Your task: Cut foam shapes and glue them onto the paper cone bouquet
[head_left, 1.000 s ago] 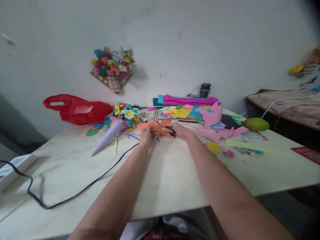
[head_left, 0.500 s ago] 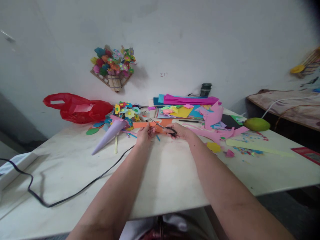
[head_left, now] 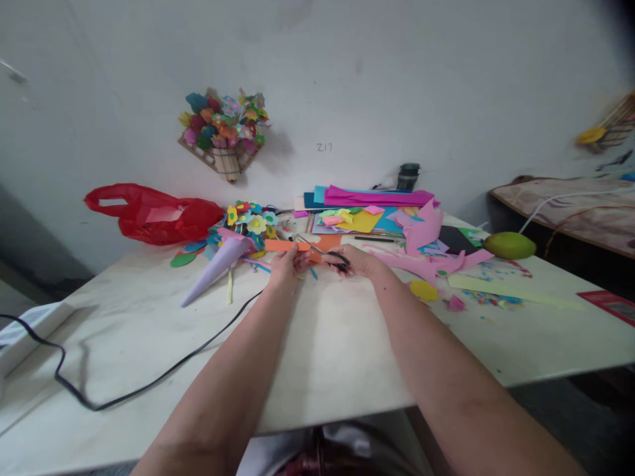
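My left hand (head_left: 286,266) is closed on an orange foam strip (head_left: 284,245) that sticks out to the left over the pale table (head_left: 317,344). My right hand (head_left: 358,260) grips black-handled scissors (head_left: 331,256), whose blades point left into the orange strip. Both hands meet at the middle of the table, just in front of a pile of coloured foam sheets (head_left: 368,210).
A purple cone with foam flowers (head_left: 225,251) lies left of my hands, a red plastic bag (head_left: 153,214) beyond it. A black cable (head_left: 149,377) crosses the table's left half. Pink foam offcuts (head_left: 426,246), a green mango (head_left: 509,245) and small scraps lie right. A flower bouquet (head_left: 223,131) hangs on the wall.
The orange strip now reaches farther left from my left hand, and the scissors have worked along it. Both hands have stayed in about the same place.
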Motion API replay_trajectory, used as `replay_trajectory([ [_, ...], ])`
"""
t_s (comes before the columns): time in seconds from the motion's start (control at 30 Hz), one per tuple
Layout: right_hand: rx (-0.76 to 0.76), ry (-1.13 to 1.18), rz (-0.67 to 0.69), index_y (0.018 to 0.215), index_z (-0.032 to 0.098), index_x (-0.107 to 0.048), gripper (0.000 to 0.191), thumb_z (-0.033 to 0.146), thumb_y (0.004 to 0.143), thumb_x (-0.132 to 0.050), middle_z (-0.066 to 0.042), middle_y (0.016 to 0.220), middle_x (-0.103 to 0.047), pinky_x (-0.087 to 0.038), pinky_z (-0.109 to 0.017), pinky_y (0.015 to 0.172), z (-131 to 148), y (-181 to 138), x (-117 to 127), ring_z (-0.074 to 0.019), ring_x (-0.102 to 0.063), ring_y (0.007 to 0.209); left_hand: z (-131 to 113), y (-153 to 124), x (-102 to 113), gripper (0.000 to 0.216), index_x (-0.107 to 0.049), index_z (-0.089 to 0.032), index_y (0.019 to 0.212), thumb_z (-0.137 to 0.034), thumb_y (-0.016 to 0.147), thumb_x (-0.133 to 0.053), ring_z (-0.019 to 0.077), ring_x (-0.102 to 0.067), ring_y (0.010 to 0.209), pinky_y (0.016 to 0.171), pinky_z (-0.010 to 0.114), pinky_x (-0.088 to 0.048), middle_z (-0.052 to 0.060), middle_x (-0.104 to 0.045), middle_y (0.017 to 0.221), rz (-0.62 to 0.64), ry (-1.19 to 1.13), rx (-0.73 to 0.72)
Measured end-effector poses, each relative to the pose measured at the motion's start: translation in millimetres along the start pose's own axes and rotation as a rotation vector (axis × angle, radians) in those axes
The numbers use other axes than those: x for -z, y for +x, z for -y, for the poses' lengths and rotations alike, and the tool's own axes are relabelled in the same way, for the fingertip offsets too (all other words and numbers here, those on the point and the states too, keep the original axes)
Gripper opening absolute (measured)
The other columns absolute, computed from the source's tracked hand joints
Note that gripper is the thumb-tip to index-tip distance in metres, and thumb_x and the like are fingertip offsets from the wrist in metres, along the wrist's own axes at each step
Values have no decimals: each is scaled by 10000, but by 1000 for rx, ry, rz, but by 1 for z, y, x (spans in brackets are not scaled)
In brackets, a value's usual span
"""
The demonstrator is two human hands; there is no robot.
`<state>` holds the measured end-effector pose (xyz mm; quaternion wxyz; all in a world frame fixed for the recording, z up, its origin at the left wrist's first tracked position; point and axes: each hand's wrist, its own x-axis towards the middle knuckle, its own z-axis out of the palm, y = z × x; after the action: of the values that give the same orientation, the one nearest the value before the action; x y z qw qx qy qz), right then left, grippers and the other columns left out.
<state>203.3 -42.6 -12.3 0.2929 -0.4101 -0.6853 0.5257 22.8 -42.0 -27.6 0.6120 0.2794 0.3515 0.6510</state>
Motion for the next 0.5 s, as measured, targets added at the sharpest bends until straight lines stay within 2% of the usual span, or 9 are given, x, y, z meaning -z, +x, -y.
replay_trajectory([
  [0.17,-9,16,-8,717,156,-531,281,412,814,-595,43,494,-538,-247,-157,285,1,0,-1,-52,-459,337,2,2,1,102,-588,-90,782,-171,844,-597,169,-673,576,566,272,-565,112,-682,647,19,5,7],
  [0.5,-19,11,-43,687,155,-513,303,415,805,-613,52,486,-515,-217,-160,282,7,-1,-5,-45,-437,335,3,4,2,75,-588,-93,808,-158,846,-585,180,-676,581,546,273,-562,110,-683,656,-18,-10,2],
])
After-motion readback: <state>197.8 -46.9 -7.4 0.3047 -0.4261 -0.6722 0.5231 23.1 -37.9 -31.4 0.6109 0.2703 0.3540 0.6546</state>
